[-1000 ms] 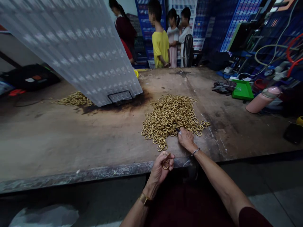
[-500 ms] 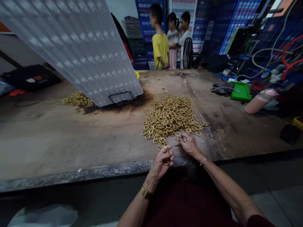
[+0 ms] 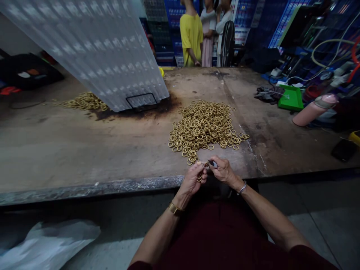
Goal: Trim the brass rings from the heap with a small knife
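My left hand [image 3: 194, 178] is closed around brass-coloured rings [image 3: 199, 177], one of them lying against the curled fingers. Close by on the right, my right hand [image 3: 221, 169] grips a small dark-tipped tool [image 3: 213, 163], perhaps a knife; most of it is hidden in the fist. The tool's tip meets another ring at the left fingertips. Just beyond both hands, a large pile of the same rings [image 3: 206, 123] spreads over the wooden table [image 3: 135, 150], with a few loose ones along its near side.
A tall ridged grey panel [image 3: 112, 56] stands tilted at the left, a second ring heap [image 3: 84, 101] behind it. To the right are a green tray [image 3: 291, 97], a pink bottle [image 3: 313, 109] and hoses. Several people [image 3: 191, 37] stand beyond the table.
My right hand has moved left from the pile's edge to meet my left hand, bringing the tool to a ring there. The camera view has tipped downward.
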Available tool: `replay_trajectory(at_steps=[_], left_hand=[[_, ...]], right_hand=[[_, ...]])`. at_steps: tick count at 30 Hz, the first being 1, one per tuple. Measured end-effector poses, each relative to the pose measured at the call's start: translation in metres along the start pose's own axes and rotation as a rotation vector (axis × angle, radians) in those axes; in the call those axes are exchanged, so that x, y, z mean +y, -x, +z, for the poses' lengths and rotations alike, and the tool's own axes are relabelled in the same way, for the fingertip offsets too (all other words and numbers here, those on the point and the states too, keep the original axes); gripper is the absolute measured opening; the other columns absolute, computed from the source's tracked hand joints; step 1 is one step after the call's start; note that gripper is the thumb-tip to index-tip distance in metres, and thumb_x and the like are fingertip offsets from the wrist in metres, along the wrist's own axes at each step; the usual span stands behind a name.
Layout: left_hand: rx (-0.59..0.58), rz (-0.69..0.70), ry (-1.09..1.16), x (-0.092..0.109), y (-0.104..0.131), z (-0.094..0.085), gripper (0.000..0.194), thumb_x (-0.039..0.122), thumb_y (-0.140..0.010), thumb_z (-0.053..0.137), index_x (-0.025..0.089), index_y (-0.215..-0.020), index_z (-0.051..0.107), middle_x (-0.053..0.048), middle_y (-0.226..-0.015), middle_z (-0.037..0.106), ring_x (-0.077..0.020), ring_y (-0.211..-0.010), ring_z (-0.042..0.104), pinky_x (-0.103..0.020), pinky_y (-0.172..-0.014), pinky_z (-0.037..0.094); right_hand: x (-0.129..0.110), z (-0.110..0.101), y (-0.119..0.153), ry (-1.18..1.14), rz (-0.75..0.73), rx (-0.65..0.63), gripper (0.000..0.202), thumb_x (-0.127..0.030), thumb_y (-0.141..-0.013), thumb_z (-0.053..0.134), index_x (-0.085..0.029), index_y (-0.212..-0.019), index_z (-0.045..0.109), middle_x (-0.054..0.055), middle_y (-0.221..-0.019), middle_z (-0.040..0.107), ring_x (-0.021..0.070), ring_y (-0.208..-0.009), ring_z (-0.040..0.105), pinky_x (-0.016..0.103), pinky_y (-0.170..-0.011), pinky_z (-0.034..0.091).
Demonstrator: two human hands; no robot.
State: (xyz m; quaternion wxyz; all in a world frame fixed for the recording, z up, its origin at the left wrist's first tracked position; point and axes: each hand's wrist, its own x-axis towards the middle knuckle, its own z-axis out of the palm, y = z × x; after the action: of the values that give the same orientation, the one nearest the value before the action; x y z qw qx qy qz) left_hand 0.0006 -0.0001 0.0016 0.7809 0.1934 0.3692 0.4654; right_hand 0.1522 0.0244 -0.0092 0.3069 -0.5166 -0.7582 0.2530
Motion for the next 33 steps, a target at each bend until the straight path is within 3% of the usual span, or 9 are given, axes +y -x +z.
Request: replay_trajectory(at_steps=[7, 13, 20, 24, 29, 33], left_hand=[[0.011, 0.082, -0.135, -0.005, 0.0, -0.002, 0.038, 0.04, -0.064, 0.075, 0.016, -0.081, 0.052, 0.005, -0.06, 0.055, -0.0011, -0.038, 0.036, -0.013, -0.036, 0.022], [-0.024, 0.097, -0.214, -0.007, 0.0, -0.003, 0.038, 0.047, -0.068, 0.071, 0.015, -0.074, 0.051, 0.003, -0.063, 0.055, -0.001, -0.04, 0.035, -0.014, -0.037, 0.023], [-0.065, 0.097, -0.157, -0.007, 0.003, 0.0, 0.037, 0.045, -0.068, 0.071, 0.015, -0.076, 0.051, 0.005, -0.061, 0.051, -0.0014, -0.042, 0.035, -0.014, -0.039, 0.023], [-0.049, 0.11, -0.141, -0.006, 0.004, 0.001, 0.039, 0.046, -0.067, 0.072, 0.015, -0.076, 0.05, 0.005, -0.062, 0.051, -0.0011, -0.041, 0.033, -0.014, -0.038, 0.022], [-0.036, 0.173, -0.176, -0.008, 0.001, -0.002, 0.037, 0.047, -0.07, 0.069, 0.016, -0.075, 0.049, 0.005, -0.063, 0.052, -0.001, -0.041, 0.032, -0.014, -0.038, 0.021], [-0.01, 0.207, -0.215, -0.009, 0.001, -0.002, 0.039, 0.049, -0.069, 0.069, 0.016, -0.073, 0.048, 0.006, -0.061, 0.051, -0.001, -0.04, 0.031, -0.014, -0.038, 0.021]], right_hand=[[-0.015, -0.004, -0.006, -0.315, 0.24, -0.04, 0.021, -0.038, -0.078, 0.049, -0.019, -0.072, 0.054, -0.004, -0.058, 0.047, 0.0097, -0.054, 0.042, 0.02, -0.055, 0.035], [-0.017, -0.004, -0.008, -0.353, 0.248, -0.046, 0.019, -0.036, -0.075, 0.05, -0.019, -0.068, 0.052, -0.006, -0.055, 0.044, 0.0085, -0.053, 0.039, 0.019, -0.052, 0.032], [-0.014, -0.001, -0.009, -0.437, 0.31, -0.043, 0.016, -0.033, -0.074, 0.047, -0.018, -0.072, 0.053, -0.005, -0.055, 0.05, 0.0086, -0.05, 0.042, 0.019, -0.051, 0.035], [-0.007, 0.0, -0.004, -0.201, 0.236, 0.041, 0.014, -0.027, -0.077, 0.047, -0.018, -0.071, 0.056, -0.003, -0.056, 0.053, 0.0092, -0.051, 0.044, 0.019, -0.052, 0.033], [-0.003, 0.002, 0.006, 0.002, 0.023, -0.09, 0.017, -0.016, -0.076, 0.048, -0.019, -0.082, 0.063, 0.0, -0.064, 0.06, 0.0113, -0.056, 0.049, 0.021, -0.057, 0.032], [-0.004, 0.003, 0.008, 0.05, -0.032, -0.12, 0.02, -0.011, -0.073, 0.047, -0.019, -0.082, 0.063, 0.001, -0.066, 0.061, 0.0122, -0.058, 0.05, 0.021, -0.058, 0.031]])
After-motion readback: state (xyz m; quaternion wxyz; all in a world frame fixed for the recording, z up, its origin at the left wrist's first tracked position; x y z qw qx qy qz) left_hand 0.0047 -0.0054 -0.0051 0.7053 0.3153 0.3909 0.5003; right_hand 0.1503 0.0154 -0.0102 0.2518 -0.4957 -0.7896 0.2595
